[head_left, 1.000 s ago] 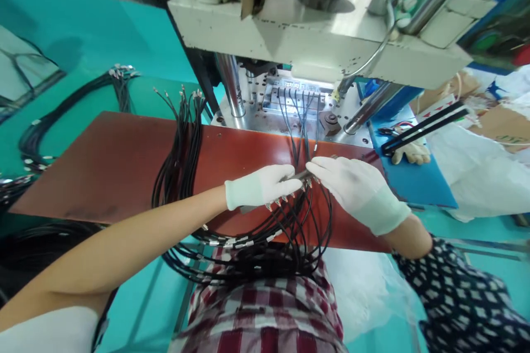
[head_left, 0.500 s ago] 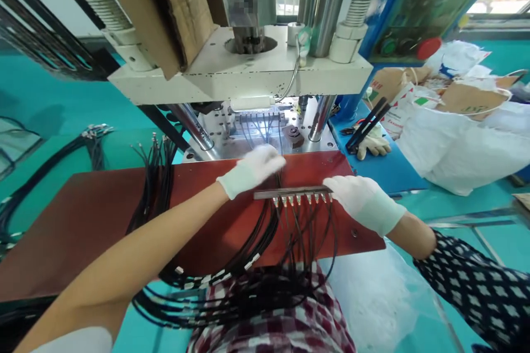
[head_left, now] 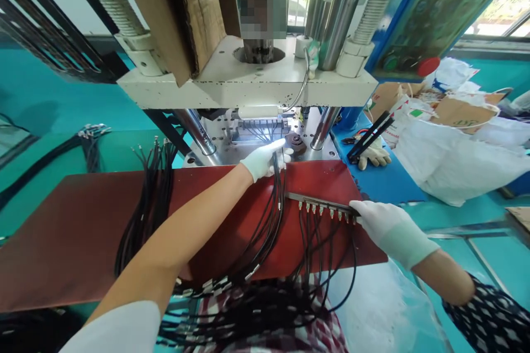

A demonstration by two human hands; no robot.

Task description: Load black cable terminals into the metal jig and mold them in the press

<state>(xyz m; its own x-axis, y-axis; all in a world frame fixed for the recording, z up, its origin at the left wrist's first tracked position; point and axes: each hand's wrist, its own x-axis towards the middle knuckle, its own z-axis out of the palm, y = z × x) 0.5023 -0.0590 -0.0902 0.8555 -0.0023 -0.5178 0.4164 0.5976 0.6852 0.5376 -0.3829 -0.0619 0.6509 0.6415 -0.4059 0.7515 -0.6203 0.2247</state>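
At the far left, a first cable bundle point(head_left: 93, 146) with metal ends lies on a green surface point(head_left: 124, 149). To its right, a second bundle point(head_left: 143, 215) lies across the reddish-brown worktop point(head_left: 74, 220). My gloved left hand point(head_left: 265, 161) is closed around black cables point(head_left: 271, 218) at the worktop's rear edge, in front of the press point(head_left: 248, 92). Right of these cables, the metal bar point(head_left: 318, 200) is positioned over the worktop, slanting nearer toward its right end. A row of connectors point(head_left: 331, 213) lines its near edge. My gloved right hand point(head_left: 381, 223) is clamped on the bar's right end; I cannot tell whether the bar touches the worktop. Farther right, a loose glove point(head_left: 375, 156) rests on a blue surface point(head_left: 399, 183).
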